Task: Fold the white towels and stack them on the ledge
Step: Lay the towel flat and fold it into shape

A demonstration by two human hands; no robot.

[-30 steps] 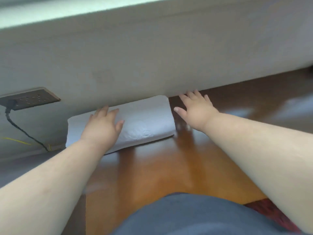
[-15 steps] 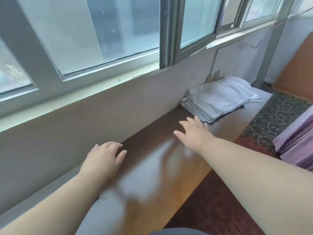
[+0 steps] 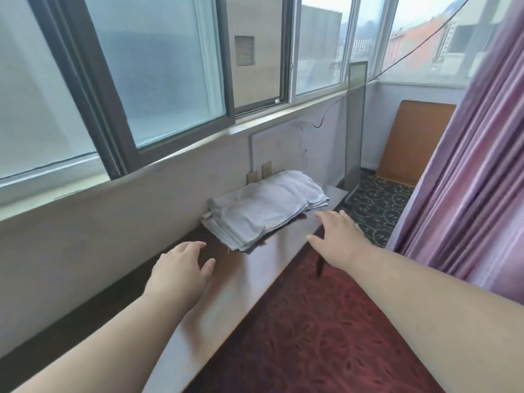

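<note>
Both hands, the left hand (image 3: 181, 268) and right hand (image 3: 337, 236), reach empty with fingers spread toward the pile of white towels (image 3: 266, 208) on the ledge (image 3: 249, 268); soft, light and floppy, they look best pinched at corners.

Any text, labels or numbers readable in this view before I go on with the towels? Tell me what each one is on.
None readable.
Towels: no tag or print shows.
Wall plates behind the towels: plain, no markings legible.
Buildings outside the window: any signs are too small and blurred to read.
</note>
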